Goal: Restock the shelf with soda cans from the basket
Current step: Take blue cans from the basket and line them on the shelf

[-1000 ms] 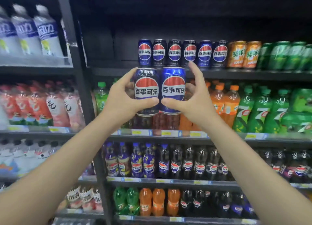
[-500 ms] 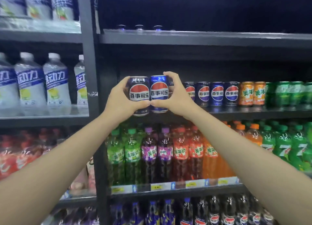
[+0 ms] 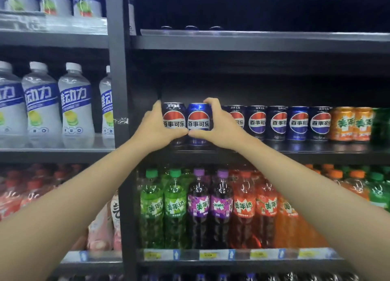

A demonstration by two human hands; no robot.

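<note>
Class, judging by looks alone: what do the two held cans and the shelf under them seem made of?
Dark can and blue can: likely printed metal, glossy, with highlights near the rim. Shelf: probably dark painted metal; its smooth top faintly mirrors the cans.

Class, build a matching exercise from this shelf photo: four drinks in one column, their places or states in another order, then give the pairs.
Things
1. dark Pepsi can
2. bright blue Pepsi can
3. orange Mirinda cans
4. purple Mirinda bottles

Places or states
A. gripped by the right hand
B. one shelf below the cans
C. gripped by the left hand
D. right of the Pepsi row

Pairs: 1-C, 2-A, 3-D, 4-B
</note>
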